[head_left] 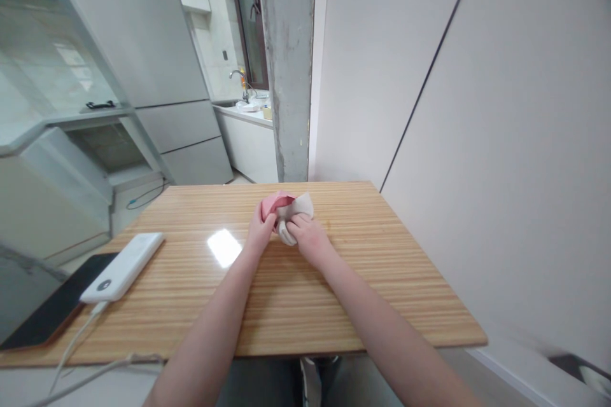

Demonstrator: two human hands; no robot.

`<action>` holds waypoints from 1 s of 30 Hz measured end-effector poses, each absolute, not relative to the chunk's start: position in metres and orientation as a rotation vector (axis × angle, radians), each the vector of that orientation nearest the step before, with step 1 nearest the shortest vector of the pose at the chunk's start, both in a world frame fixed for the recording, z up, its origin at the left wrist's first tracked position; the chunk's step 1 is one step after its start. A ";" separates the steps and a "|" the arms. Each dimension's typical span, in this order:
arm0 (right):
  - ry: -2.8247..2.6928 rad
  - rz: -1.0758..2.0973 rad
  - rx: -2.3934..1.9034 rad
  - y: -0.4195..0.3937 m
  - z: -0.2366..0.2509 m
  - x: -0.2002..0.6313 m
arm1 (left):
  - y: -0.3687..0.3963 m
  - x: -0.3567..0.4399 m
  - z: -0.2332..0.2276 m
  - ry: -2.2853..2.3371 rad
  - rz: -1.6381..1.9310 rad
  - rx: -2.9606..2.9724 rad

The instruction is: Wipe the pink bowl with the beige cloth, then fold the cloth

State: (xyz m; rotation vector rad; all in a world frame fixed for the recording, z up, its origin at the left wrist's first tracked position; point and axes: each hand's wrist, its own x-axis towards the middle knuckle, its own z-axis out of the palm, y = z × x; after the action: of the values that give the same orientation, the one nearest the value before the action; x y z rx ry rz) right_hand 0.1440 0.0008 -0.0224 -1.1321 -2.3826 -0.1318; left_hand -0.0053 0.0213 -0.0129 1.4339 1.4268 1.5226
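Observation:
Both my hands meet over the middle of a striped wooden table (382, 280). A small bundle of cloth, pink (273, 202) on the left and off-white (300, 205) on the right, is bunched between them. My left hand (260, 231) grips the pink side with its fingers curled up around it. My right hand (309, 235) is closed on the off-white side, and part of that cloth hangs below its fingers. The bundle sits on or just above the tabletop; I cannot tell which.
A white power bank (123, 266) lies at the table's left, with a white cable (81, 337) running off the front edge. A dark phone (52, 308) lies beside it. A white wall stands to the right, a concrete pillar (289, 63) and a grey fridge (143, 44) behind.

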 end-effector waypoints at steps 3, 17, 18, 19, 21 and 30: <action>-2.307 -0.101 -1.274 -0.003 -0.028 0.136 | 0.018 -0.003 -0.011 1.413 1.435 1.531; -2.344 -0.104 -1.256 0.001 -0.029 0.142 | 0.009 -0.010 -0.005 1.490 1.406 1.666; -2.315 -0.125 -1.316 0.001 -0.030 0.142 | 0.009 -0.008 -0.005 1.455 1.398 1.673; -2.292 -0.131 -1.351 0.001 -0.031 0.141 | 0.008 -0.004 -0.006 1.424 1.406 1.668; -2.270 -0.106 -1.357 0.001 -0.035 0.139 | 0.005 0.008 -0.010 1.379 1.472 1.609; -2.311 -0.088 -1.184 0.000 -0.037 0.133 | 0.008 0.007 -0.014 1.514 1.583 1.505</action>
State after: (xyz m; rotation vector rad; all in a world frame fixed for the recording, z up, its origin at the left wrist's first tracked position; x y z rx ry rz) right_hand 0.1329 0.0005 -0.0365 -1.1836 -2.3113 -0.0876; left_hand 0.0068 0.0081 -0.0139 1.5052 1.5145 1.5826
